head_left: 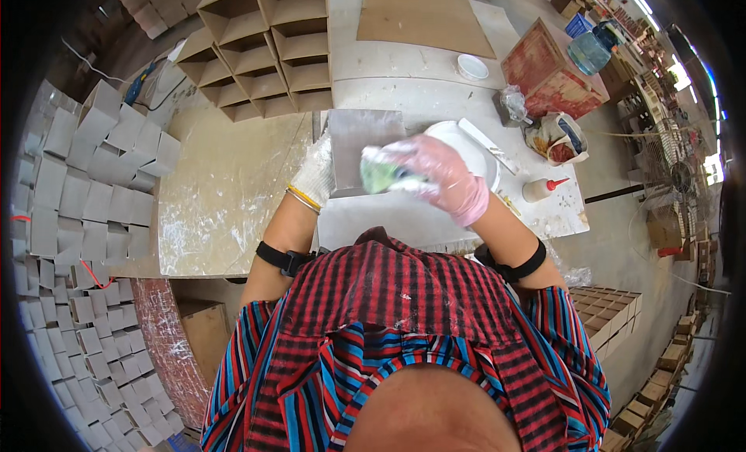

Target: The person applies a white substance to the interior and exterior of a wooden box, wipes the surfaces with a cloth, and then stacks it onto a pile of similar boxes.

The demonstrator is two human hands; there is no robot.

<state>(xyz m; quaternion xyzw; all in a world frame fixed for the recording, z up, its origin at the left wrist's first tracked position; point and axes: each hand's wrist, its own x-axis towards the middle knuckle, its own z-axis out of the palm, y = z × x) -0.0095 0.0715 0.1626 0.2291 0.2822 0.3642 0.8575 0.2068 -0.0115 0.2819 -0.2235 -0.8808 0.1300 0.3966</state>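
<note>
A grey rectangular panel (365,125) lies on the worktable in front of me. My left hand (315,169), in a white knit glove, grips its left edge; the fingertips are partly hidden. In a pink glove smeared with white, my right hand (443,176) is closed around a green sponge (378,175) over the panel's lower right part. Whether the sponge touches the surface is hard to see. Just beyond the right hand sits a round white dish (451,132), partly covered by it, with a flat white strip (483,141) resting across its rim.
A red-capped squeeze bottle (540,190) stands at the right. Farther back are a small white bowl (472,67), a bag (558,138) and a worn red box (544,67). A compartmented wooden shelf (268,44) stands far left; stacked grey boxes (85,172) line the left side.
</note>
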